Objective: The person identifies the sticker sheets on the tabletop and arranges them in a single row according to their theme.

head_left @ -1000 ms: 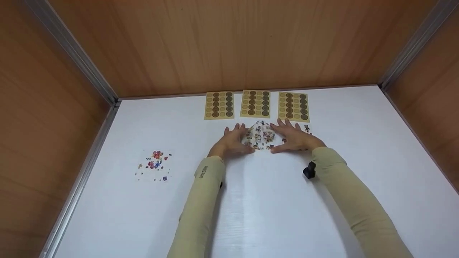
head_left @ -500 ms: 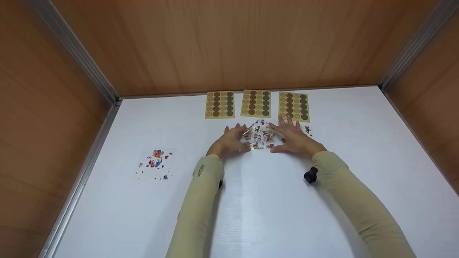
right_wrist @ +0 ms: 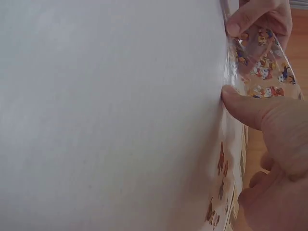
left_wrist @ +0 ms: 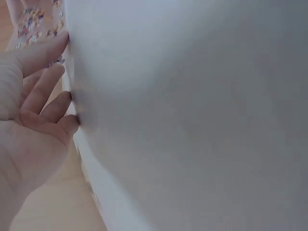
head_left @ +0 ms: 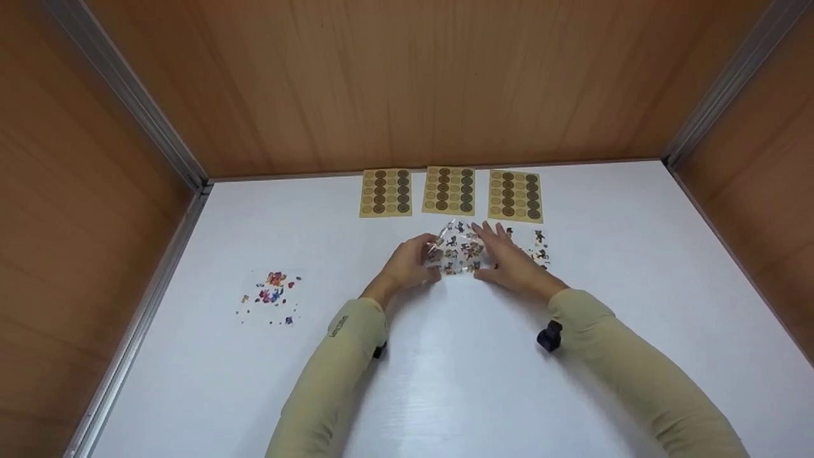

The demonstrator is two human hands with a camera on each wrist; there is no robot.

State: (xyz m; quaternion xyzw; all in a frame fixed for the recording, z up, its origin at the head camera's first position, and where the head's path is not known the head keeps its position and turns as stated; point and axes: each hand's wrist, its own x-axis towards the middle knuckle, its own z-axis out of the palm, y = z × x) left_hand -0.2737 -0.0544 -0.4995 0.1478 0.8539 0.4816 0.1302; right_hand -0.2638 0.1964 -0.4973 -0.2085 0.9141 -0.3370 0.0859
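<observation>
A clear sticker sheet (head_left: 453,245) printed with small cartoon figures lies bowed upward between my hands, its near edge on the white table (head_left: 432,381). My left hand (head_left: 405,264) holds the sheet's left side; in the right wrist view, its fingers show through the film and its thumb sits at the near edge. On the right side, my right hand (head_left: 512,264) spreads its thumb and fingers against the sheet, thumb tip touching the near edge. Partly under the right hand lies another clear sticker sheet (head_left: 539,245) with small bears.
Three tan sheets, left (head_left: 385,193), middle (head_left: 449,191) and right (head_left: 516,196), bear round stickers and lie in a row by the wooden back wall (head_left: 432,83). Farther left lies a clear sheet with colourful stickers (head_left: 270,296). Wooden side walls enclose the table.
Both hands have drawn slightly toward the person. The sheet between them has risen into a stronger bow, and the left fingers have curled more. More of the bear sheet shows at right.
</observation>
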